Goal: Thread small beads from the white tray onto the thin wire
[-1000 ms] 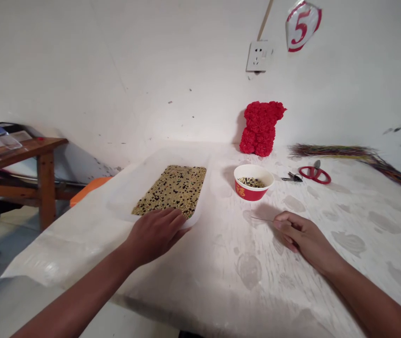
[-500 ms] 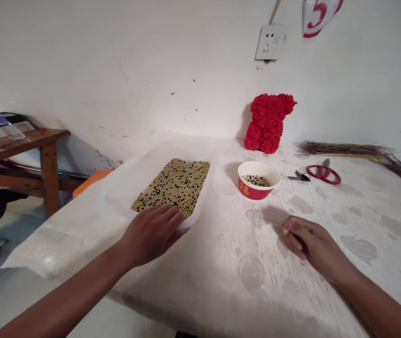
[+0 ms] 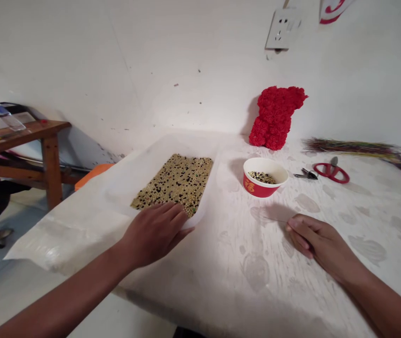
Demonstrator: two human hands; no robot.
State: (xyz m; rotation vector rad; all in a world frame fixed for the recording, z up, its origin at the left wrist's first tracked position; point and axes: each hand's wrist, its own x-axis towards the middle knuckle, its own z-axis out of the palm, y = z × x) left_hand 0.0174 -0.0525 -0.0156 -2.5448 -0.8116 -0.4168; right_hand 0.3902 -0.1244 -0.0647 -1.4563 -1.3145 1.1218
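Note:
My left hand [image 3: 154,232] lies flat with fingers stretched out on the near edge of a white tray [image 3: 130,173] filled with tan and dark beads [image 3: 175,180]. My right hand [image 3: 318,241] rests on the white table [image 3: 256,263] with fingers curled together, pinching a thin needle [image 3: 274,218] that points left. A red paper bowl [image 3: 264,176] with mixed beads stands just beyond the needle, between the two hands.
A red rose bear [image 3: 277,116] stands against the wall. Red scissors [image 3: 331,171], small clippers [image 3: 306,174] and a bundle of coloured strings [image 3: 362,150] lie at the back right. A wooden bench [image 3: 20,145] and an orange object [image 3: 93,172] are at the left.
The view has tilted and shifted, so everything sits a little further right and the wall sign has slid out at the top. Both hands stay in place.

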